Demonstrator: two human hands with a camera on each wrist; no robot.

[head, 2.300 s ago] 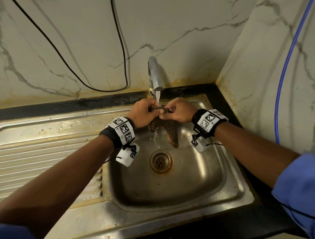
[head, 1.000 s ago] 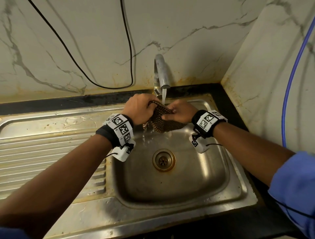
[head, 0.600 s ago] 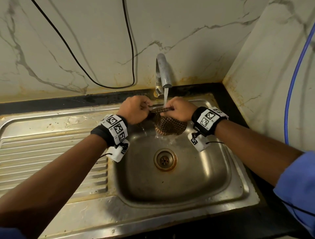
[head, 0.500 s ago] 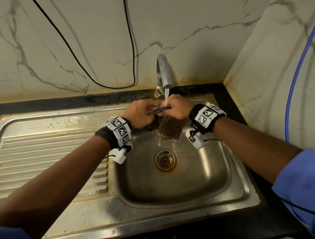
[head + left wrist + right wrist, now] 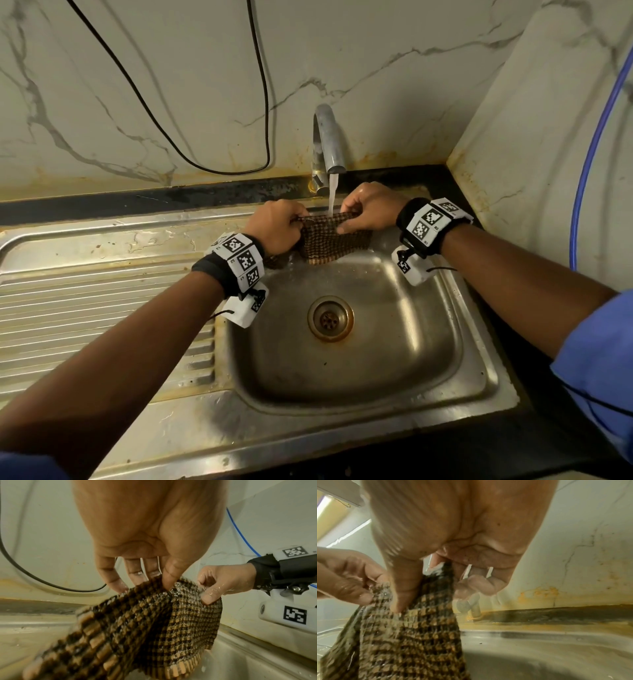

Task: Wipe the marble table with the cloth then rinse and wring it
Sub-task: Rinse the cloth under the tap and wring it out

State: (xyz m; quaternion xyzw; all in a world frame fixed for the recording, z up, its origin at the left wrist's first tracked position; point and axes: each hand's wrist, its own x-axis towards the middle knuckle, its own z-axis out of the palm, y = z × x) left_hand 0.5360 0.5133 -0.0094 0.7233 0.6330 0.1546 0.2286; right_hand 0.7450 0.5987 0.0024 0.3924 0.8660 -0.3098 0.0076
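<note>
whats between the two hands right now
A taut stretch of the wet checked cloth, pinched at its top edge by the left hand and the right hand. The tap's water falls onto it there, as the head view shows.

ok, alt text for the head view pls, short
Both hands, left hand and right hand, hold a brown checked woven cloth stretched under water running from a curved metal tap, over a stainless steel sink with a ribbed drainboard at left.
</note>
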